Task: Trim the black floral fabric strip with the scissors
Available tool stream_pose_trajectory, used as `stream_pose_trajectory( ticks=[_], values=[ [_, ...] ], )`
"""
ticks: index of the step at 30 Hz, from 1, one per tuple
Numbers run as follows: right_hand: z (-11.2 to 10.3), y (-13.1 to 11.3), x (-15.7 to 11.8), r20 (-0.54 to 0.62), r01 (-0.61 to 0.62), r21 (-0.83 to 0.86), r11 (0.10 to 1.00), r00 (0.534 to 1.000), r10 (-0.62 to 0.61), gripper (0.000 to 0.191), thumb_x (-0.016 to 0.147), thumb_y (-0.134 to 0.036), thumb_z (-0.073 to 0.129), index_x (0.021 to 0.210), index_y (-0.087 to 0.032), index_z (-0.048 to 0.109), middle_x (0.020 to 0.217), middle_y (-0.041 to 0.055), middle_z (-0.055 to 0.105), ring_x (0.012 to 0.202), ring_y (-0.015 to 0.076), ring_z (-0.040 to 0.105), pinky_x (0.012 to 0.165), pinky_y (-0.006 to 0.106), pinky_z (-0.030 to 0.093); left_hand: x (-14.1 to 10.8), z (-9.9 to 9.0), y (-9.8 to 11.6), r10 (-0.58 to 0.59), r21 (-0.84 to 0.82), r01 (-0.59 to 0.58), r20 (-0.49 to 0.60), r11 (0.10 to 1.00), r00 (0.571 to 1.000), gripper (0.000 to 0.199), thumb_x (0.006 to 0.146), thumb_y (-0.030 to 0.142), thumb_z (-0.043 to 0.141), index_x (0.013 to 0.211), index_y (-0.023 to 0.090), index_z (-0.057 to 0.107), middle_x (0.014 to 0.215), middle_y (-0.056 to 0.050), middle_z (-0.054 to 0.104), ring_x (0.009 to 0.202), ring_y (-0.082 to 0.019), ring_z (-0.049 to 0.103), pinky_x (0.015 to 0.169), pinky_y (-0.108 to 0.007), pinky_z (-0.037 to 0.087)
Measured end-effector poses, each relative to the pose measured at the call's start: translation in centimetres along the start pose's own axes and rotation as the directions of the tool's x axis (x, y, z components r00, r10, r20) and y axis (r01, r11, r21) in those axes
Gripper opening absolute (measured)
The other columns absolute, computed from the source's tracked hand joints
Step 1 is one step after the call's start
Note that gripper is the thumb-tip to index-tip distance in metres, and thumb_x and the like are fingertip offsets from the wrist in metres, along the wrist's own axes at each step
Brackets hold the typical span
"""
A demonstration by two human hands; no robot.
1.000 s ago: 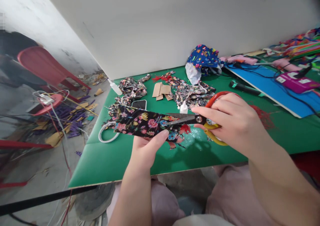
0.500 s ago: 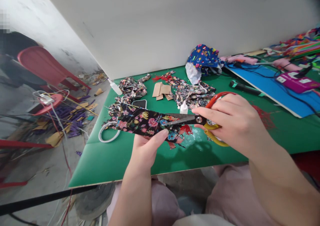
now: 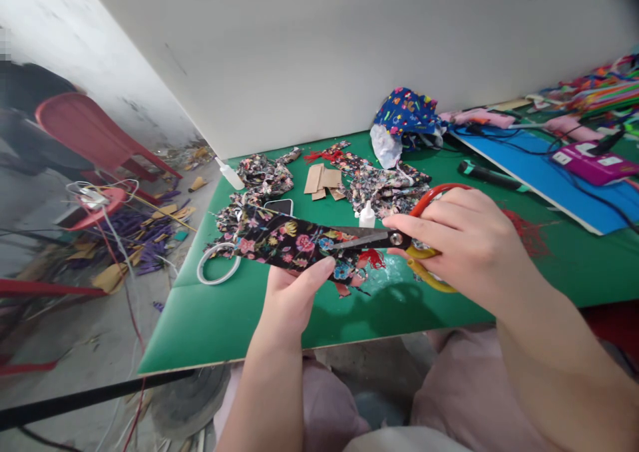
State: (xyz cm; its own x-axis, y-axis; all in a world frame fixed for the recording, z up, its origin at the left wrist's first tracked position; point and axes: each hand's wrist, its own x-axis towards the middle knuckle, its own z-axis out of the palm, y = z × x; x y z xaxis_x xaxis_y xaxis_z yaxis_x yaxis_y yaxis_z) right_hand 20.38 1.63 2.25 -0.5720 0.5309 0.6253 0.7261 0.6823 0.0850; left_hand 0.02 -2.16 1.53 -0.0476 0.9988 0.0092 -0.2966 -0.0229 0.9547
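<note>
left hand (image 3: pixel 294 292) clamped on a floral cloth strip (image 3: pixel 279 239), thumb pressed on top near the right end, the fingers mostly hidden beneath. the strip is held up over the bench (image 3: pixel 239 325), tilted a little down to the right; that grip probably keeps the end steady and flat where the scissors (image 3: pixel 397 239) meet it, while the rest reaches out leftward, clear of the blades. right hand (image 3: pixel 454 232) is closed around the scissors' red and yellow handles, the index finger laid forward near the pivot, which likely helps aim the points. the blades lie at the strip's right part with a narrow gap between them; whether any cloth sits in that gap i cannot tell. a red tassel (image 3: pixel 373 259) hangs at the same end, just below the blades, so the thumb and points seem to be gathered around the fringed part.

beyond the hands, a small white bottle (image 3: pixel 367 215) stands upright just behind the scissors, and a white ring (image 3: pixel 201 265) lies to the left, partly behind the strip. cardboard pieces (image 3: pixel 314 180) and a floral cloth heap (image 3: pixel 379 189) lie farther back, perhaps set there to leave the near edge for handwork.
</note>
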Motion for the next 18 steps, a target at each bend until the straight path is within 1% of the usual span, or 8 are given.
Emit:
stream_pose_trajectory(
  ticks=[4, 9, 14, 18],
  values=[
    [0.01, 0.02, 0.03, 0.003, 0.003, 0.003, 1.000, 1.000, -0.003, 0.025, 0.079, -0.029, 0.057, 0.103, -0.023, 0.061, 0.072, 0.0018, 0.058, 0.071, 0.0155, 0.048, 0.069, 0.031, 0.035, 0.00, -0.01, 0.02, 0.004, -0.001, -0.004, 0.006, 1.000, 1.000, 0.008, 0.068, 0.022, 0.060, 0.074, 0.018, 0.061, 0.058, 0.000, 0.064, 0.050, -0.017, 0.061, 0.040, -0.025, 0.048],
    [0.02, -0.02, -0.02, 0.001, 0.002, 0.001, 1.000, 1.000, -0.002, 0.025, 0.078, -0.027, 0.057, 0.102, -0.023, 0.061, 0.071, 0.0019, 0.057, 0.071, 0.0157, 0.048, 0.069, 0.030, 0.035, 0.03, -0.03, -0.06, 0.009, -0.001, -0.009, 0.007, 1.000, 1.000, 0.007, 0.069, 0.021, 0.059, 0.073, 0.018, 0.062, 0.056, 0.000, 0.064, 0.049, -0.017, 0.061, 0.038, -0.024, 0.045],
    [0.03, 0.01, 0.00, -0.004, 0.010, -0.002, 1.000, 1.000, -0.010, 0.024, 0.078, -0.027, 0.057, 0.102, -0.023, 0.061, 0.071, 0.0017, 0.057, 0.070, 0.0153, 0.047, 0.068, 0.030, 0.035, 0.02, -0.09, -0.10, 0.013, -0.017, -0.012, 0.009, 1.000, 1.000, 0.006, 0.069, 0.020, 0.059, 0.074, 0.018, 0.062, 0.057, 0.000, 0.064, 0.048, -0.016, 0.061, 0.040, -0.025, 0.047],
    [0.02, -0.01, 0.00, 0.000, 0.007, -0.005, 1.000, 1.000, -0.007, 0.024, 0.077, -0.026, 0.058, 0.100, -0.023, 0.062, 0.070, 0.0016, 0.056, 0.069, 0.0155, 0.047, 0.067, 0.030, 0.034, 0.04, -0.16, -0.04, -0.004, 0.001, 0.004, 0.011, 1.000, 1.000, 0.006, 0.069, 0.021, 0.060, 0.073, 0.018, 0.062, 0.058, 0.000, 0.064, 0.053, -0.018, 0.063, 0.046, -0.029, 0.052]
  ],
)
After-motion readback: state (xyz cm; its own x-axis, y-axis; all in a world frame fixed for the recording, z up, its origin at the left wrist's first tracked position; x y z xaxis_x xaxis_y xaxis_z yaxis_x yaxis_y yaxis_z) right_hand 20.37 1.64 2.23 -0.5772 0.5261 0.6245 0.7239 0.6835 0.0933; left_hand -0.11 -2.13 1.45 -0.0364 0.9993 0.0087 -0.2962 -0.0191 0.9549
